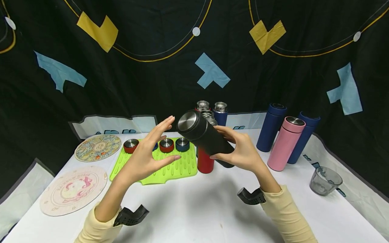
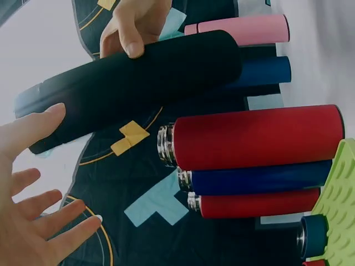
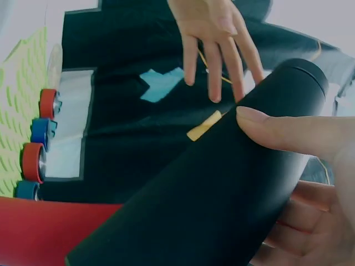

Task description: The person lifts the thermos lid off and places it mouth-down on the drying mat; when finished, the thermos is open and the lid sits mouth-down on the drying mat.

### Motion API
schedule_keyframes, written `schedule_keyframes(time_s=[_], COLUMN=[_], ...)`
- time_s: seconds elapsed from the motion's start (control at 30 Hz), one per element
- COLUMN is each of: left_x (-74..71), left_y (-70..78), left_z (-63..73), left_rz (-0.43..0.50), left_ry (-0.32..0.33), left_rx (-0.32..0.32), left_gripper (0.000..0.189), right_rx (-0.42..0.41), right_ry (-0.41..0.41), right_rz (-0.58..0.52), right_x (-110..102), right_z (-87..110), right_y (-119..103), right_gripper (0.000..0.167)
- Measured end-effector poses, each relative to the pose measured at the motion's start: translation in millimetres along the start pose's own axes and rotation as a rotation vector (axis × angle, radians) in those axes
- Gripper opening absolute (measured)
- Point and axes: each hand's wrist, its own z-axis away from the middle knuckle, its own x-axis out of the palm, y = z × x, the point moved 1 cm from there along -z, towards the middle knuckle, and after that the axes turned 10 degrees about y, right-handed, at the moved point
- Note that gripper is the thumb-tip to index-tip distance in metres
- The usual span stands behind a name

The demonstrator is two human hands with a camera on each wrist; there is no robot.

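My right hand [image 1: 241, 148] grips a black thermos bottle [image 1: 212, 138] around its body and holds it tilted above the table. Its steel-topped lid [image 1: 187, 122] points up and to the left. Beside that lid, my left hand [image 1: 146, 157] is spread with fingers straight and thumb apart, holding nothing. In the left wrist view, the left thumb [image 2: 47, 124] overlaps the lid end of the bottle. The right wrist view shows the right thumb [image 3: 266, 130] lying along the black body [image 3: 211, 172].
Several lidless bottles, among them a red one [image 1: 205, 162], stand behind the black thermos. Loose lids [image 1: 166, 145] sit on a green mat [image 1: 179, 170]. Capped blue [image 1: 271, 130] and pink [image 1: 285, 145] bottles stand right, near a glass cup [image 1: 325, 182]. Round mats [image 1: 74, 190] lie left.
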Motion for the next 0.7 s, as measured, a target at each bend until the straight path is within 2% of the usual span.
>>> schedule_keyframes(time_s=[0.13, 0.33, 0.53, 0.7], left_x=[-2.4, -8.8, -13.1, -14.0], left_y=[3.5, 6.8, 7.5, 3.7], left_z=[1.0, 3.3, 6.5, 5.1], left_rz=[-0.011, -0.024, -0.02, 0.02], left_ry=[-0.012, -0.099, -0.172, -0.162], left_rx=[0.013, 0.058, 0.083, 0.147], left_gripper=[0.102, 0.102, 0.088, 0.077], right_rx=[-0.03, -0.048, -0.077, -0.061], right_ry=[-0.077, -0.169, -0.225, -0.262], right_rz=[-0.015, 0.032, 0.099, 0.044], right_x=[10, 25, 32, 33], right_z=[2.7, 6.9, 9.1, 8.1], right_y=[-3, -3, 0, 5], right_gripper=[0.073, 0.07, 0.074, 0.076])
